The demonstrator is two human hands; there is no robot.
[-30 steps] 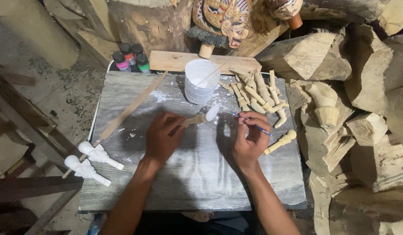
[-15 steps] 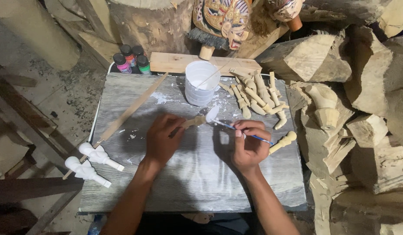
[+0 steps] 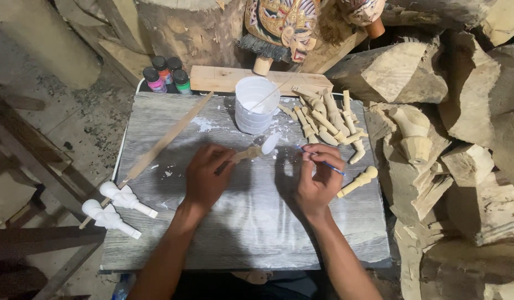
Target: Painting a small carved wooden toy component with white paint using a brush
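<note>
Left hand [image 3: 206, 176] fingers clamped on a small carved wooden piece with white-painted tip [image 3: 256, 150] jutting right of them over the grey wood-grain worktop [image 3: 240, 222], right hand [image 3: 317, 178] fingers pinched on a thin blue-handled brush [image 3: 323, 162], white plastic paint cup [image 3: 256, 105] just beyond both.

White tub [image 3: 257, 104] on grey wood-grain board [image 3: 240, 222].
</note>
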